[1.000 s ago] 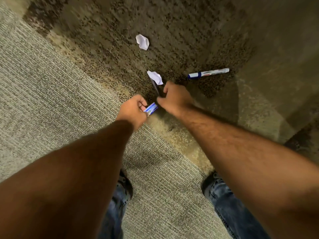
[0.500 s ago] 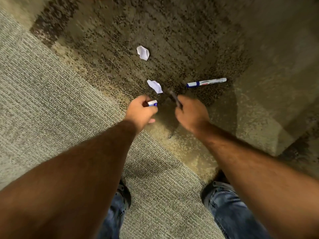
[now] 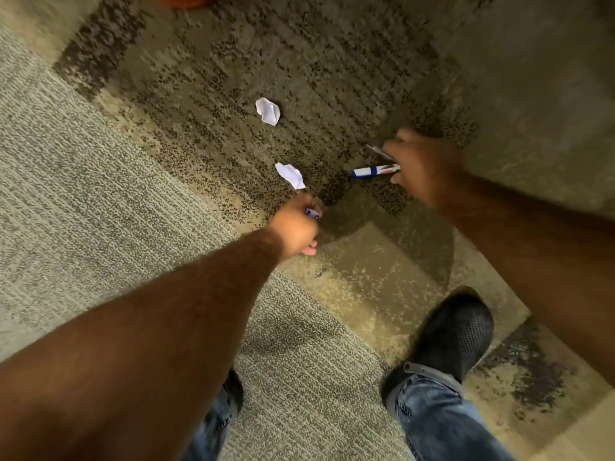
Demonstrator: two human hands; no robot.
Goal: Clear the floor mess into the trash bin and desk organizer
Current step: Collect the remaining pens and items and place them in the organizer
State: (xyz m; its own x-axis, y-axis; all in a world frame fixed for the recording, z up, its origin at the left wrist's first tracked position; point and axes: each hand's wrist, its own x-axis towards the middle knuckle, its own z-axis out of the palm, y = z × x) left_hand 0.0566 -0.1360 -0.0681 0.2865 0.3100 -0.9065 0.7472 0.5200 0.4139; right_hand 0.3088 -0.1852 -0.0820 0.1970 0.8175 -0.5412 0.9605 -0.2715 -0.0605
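My left hand (image 3: 297,225) grips a small blue-and-white object (image 3: 312,213), only its tip showing. Just beyond its knuckles a crumpled white paper (image 3: 291,175) lies on the patterned carpet. A second crumpled paper (image 3: 268,111) lies farther away. My right hand (image 3: 422,168) holds a dark pen (image 3: 379,152) that pokes out to the left. The same hand's fingers curl around the end of a white marker with a blue cap (image 3: 374,171) on the floor.
The carpet (image 3: 366,78) has dark speckled, beige and grey patches. My black shoe (image 3: 456,334) and jeans leg (image 3: 436,420) stand at lower right. An orange object (image 3: 183,0) peeks in at the top edge.
My right hand has moved right and away with the dark pen and now reaches the white marker. My left hand stayed near the closer paper, still holding the small object. My right foot stepped forward.
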